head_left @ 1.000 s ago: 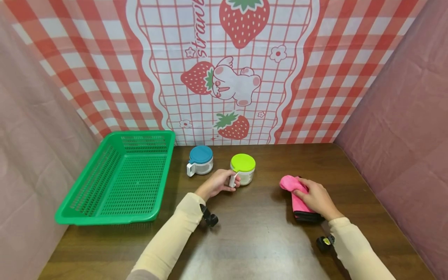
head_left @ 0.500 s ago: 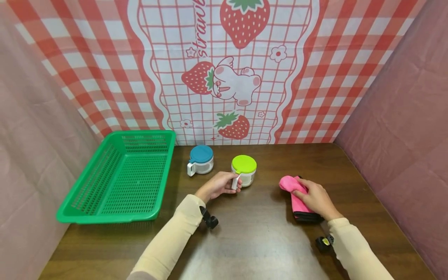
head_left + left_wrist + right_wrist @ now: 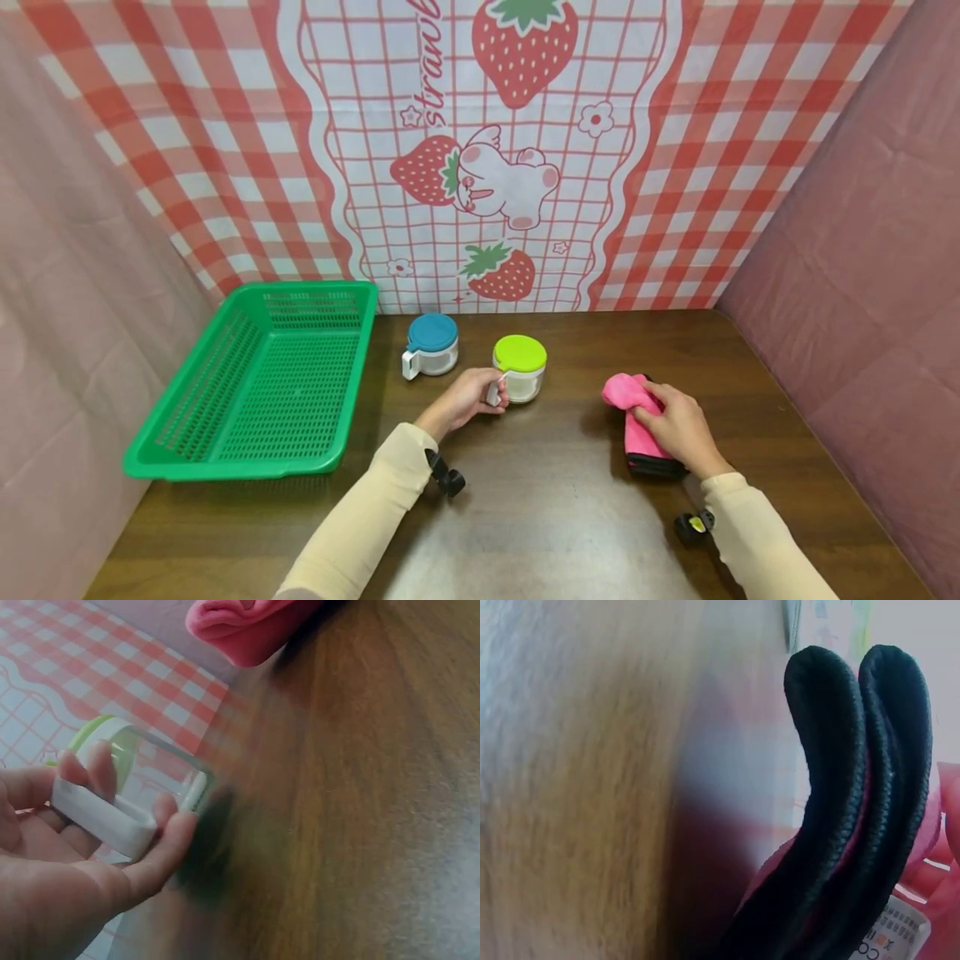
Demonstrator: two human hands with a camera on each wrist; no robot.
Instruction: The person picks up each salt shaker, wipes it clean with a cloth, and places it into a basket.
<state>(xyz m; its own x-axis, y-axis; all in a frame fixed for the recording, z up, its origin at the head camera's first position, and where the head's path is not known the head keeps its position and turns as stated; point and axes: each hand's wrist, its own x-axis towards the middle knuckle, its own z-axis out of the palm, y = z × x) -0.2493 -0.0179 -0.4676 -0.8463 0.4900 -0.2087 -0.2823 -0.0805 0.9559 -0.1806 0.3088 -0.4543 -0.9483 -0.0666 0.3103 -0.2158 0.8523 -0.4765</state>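
In the head view my left hand grips the white handle of a clear jar with a lime-green lid. The left wrist view shows the fingers curled around that handle; the jar's clear body faces away from the palm. Over at the right, my right hand holds a folded pink cloth with black edging, thumb on its near side. Close up in the right wrist view, the cloth's black edges stand above the tabletop, with a printed white label beside them.
A second clear jar, with a blue lid and white handle, stands left of the green-lidded one. Farther left is a green perforated basket. A checked strawberry-print curtain hangs behind the brown wooden table; pink drapes flank both sides.
The green-lidded jar and my left hand have shifted slightly, first right, then back left. My right hand and the pink cloth have barely moved.
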